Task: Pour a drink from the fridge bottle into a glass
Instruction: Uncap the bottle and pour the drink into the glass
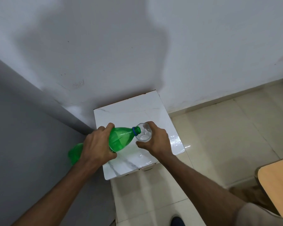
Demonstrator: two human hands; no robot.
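Observation:
My left hand [97, 145] grips a green plastic bottle [121, 138] around its middle. The bottle is tipped almost flat, its open neck with a blue ring pointing right into a clear glass [145, 133]. My right hand [155, 138] is wrapped around that glass from the right, holding it tilted toward the bottle's mouth above the small white marble-patterned table [129, 110]. Clear liquid shows inside the glass. The bottle's base sticks out to the left past my wrist.
The grey fridge side [23, 136] fills the left. A white wall stands behind the table. Beige floor tiles [227, 136] spread to the right. A wooden tabletop corner [276, 185] sits at the lower right, and my shoe [177, 221] shows at the bottom.

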